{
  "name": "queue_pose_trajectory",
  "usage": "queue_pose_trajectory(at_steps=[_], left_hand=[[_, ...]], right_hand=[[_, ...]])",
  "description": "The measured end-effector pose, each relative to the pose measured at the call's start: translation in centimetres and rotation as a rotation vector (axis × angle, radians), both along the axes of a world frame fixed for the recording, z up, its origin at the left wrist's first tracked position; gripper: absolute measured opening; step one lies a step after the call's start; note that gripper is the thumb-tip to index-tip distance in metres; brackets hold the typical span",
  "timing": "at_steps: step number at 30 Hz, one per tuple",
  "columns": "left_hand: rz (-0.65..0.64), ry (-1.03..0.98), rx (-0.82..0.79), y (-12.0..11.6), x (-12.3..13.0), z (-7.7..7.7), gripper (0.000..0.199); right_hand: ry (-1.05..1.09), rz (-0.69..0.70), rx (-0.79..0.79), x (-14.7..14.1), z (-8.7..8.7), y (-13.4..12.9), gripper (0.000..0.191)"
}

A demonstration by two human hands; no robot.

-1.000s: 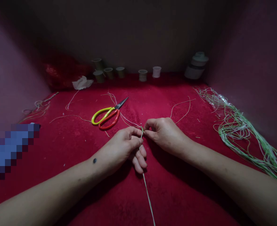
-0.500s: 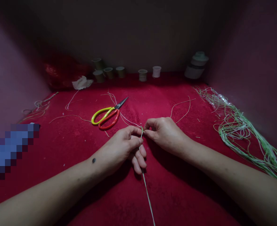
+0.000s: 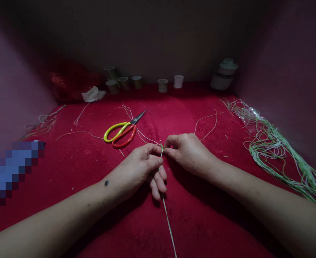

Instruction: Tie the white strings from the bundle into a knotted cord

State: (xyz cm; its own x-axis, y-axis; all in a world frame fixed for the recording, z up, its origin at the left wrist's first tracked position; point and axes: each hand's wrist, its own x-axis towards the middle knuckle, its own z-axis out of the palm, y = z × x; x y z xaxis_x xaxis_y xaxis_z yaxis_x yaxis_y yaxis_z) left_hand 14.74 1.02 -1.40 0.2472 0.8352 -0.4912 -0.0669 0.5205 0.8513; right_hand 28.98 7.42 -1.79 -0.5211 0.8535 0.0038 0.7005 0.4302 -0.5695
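A thin pale cord [image 3: 167, 217] runs up from the near edge of the view to my fingers. My left hand [image 3: 148, 166] grips it between thumb and fingers, with the lower fingers loosely curled beneath. Just above, a small green knotted part [image 3: 162, 147] of the cord lies at the left index fingertip. My right hand [image 3: 183, 150] pinches a strand at that knot; the strand itself is mostly hidden by the fingertips. Pale loose ends lead from the knot toward a pair of scissors [image 3: 121, 134] with one yellow and one red handle, lying left of my hands.
Red cloth [image 3: 93, 222] covers the surface. A long bundle of green and white cords [image 3: 289, 161] lies at the right. Several thread spools [image 3: 138, 82], a crumpled tissue [image 3: 93, 94] and a lidded white container [image 3: 224, 74] stand along the back. A loose cord [image 3: 209, 116] lies beyond my right hand.
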Motion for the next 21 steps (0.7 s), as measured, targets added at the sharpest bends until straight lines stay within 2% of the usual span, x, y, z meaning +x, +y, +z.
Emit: queue_pose_trajectory(at_steps=[21], left_hand=[[-0.006,0.006,-0.011,0.09,0.04,0.08,0.024]], right_hand=[[-0.008,0.012,0.02,0.02,-0.25,-0.18,0.013]])
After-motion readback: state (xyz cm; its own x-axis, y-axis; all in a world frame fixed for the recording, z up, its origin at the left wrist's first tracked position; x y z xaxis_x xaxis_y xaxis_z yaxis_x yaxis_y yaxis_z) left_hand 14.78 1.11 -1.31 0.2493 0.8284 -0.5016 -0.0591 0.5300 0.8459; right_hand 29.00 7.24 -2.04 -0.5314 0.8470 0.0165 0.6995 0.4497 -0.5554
